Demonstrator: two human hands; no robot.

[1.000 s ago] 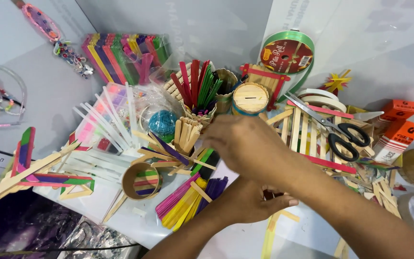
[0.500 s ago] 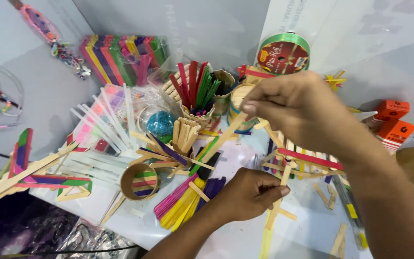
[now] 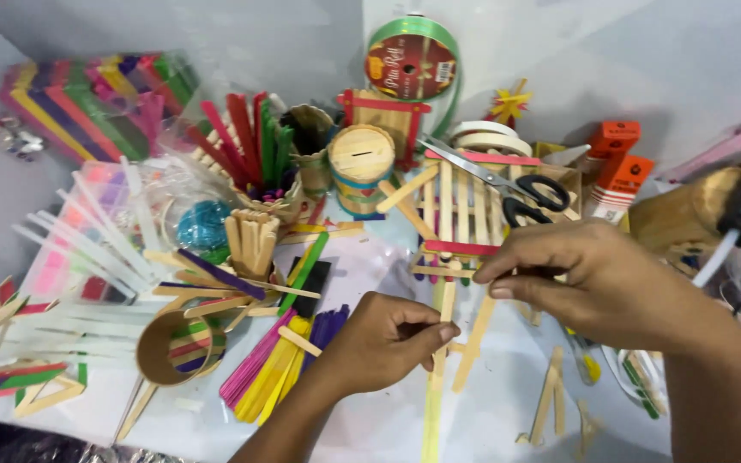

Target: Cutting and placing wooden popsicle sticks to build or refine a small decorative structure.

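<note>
Nearest: left hand (image 3: 379,343), fingers curled shut, thumb + forefinger pinching a plain wooden craft stick (image 3: 436,377) that runs upright-ish down the white table (image 3: 508,403). Just beyond, right hand (image 3: 593,279), fingertips closed on the lower edge of a lattice panel (image 3: 456,214) of glued sticks w/ a red cross-bar; the pinched stick's top end meets that lower edge, so the piece sits between both hands, centre-right of the table. A second loose stick leans beside it; cannot tell if glued. Judgement: step in hand looks like fitting/aligning a leg or support stick onto the panel. Next move prob. calls for holding the joint square + steady, pressure at the contact pt, panel kept flat. Left of hands: fan of pink/yellow/purple sticks (image 3: 280,360), cardboard ring (image 3: 169,347). Further back: scissors (image 3: 508,184) lying on the panel's far part, round stick-built box (image 3: 360,167), cup of red/green sticks (image 3: 250,150). Far: ribbon spool (image 3: 413,64) against the wall, glue gun (image 3: 731,210) at right edge.
</note>
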